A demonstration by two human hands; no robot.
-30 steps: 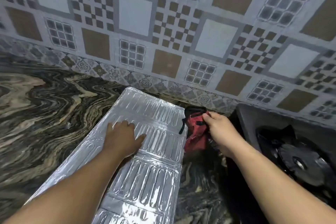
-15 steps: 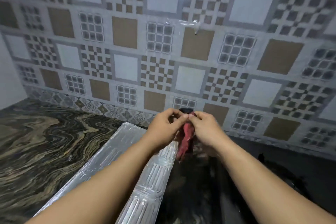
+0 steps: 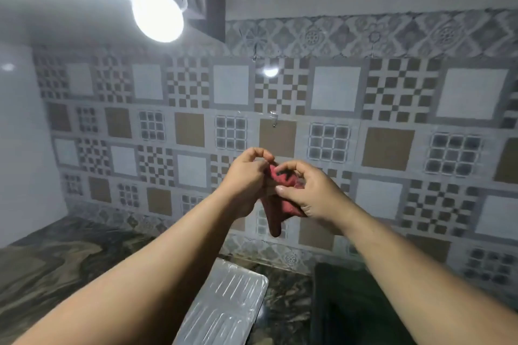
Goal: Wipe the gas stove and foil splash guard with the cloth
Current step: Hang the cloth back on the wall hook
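In the head view a dark marbled table [image 3: 64,263] runs under a wall of patterned tiles [image 3: 336,109], with one lit bulb [image 3: 158,18] glowing high above. One foil splash guard [image 3: 227,308] lies flat on the table, and one black gas stove [image 3: 353,305] sits just beside it. One red cloth [image 3: 277,204] hangs well above the guard, pinched between the left hand [image 3: 246,176] and the right hand [image 3: 308,193], fingers curled round it.
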